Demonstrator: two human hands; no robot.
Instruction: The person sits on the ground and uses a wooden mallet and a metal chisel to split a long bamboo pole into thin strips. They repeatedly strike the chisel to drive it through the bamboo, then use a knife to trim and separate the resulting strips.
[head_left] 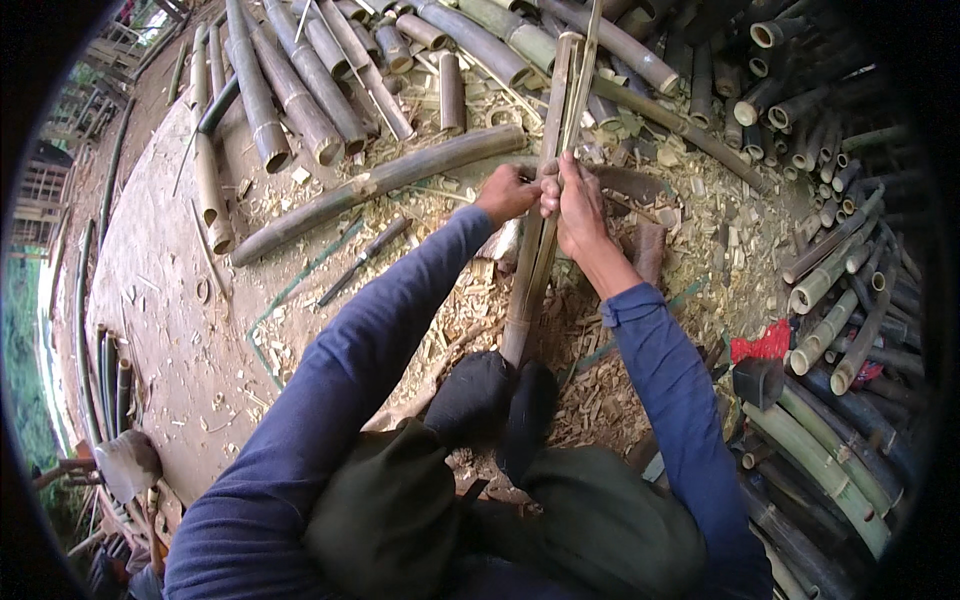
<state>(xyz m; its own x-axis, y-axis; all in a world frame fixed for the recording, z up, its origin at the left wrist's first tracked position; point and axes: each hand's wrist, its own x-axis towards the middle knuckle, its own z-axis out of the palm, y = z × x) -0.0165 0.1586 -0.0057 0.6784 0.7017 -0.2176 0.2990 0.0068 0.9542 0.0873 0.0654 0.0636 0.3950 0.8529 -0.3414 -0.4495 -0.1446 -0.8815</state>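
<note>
A split bamboo pole leans away from me, its near end at my dark-covered feet. My left hand is closed at the pole's left side, its fingertips partly hidden. Close beside it, my right hand grips a thin bamboo strip, thumb pointing up along it. The strip stands slightly apart from the pole above my hands. Just right of my right hand shows a dark, flat, curved piece; whether it is a blade or bamboo I cannot tell.
Bamboo shavings cover the ground. A long bamboo pole lies crosswise at left, near a dark, narrow knife-like tool. Cut bamboo poles lie beyond; a stack of bamboo fills the right side, with a red bag beside it.
</note>
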